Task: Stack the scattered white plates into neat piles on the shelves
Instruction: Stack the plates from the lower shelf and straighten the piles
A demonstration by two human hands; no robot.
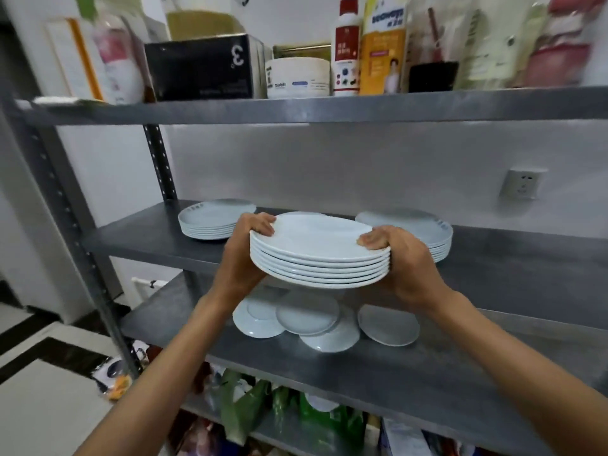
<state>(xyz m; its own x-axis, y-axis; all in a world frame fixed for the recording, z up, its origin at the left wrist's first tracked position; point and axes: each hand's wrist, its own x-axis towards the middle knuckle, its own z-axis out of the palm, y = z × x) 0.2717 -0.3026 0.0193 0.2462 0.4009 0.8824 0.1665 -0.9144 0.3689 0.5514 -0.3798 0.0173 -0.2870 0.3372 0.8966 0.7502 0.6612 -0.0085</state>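
Stack of plates clamped between left hand and right hand; could slide off if tilted.

1. We see a plain white stack of plates, with no pattern on it.
2. The far-left pile and the far-right pile are pale blue-white with small dark marks at the rims.
3. The scattered small plates on the lower shelf are plain white.
4. The shelves are dull grey metal.
5. The box on the top shelf is black with a white "3".
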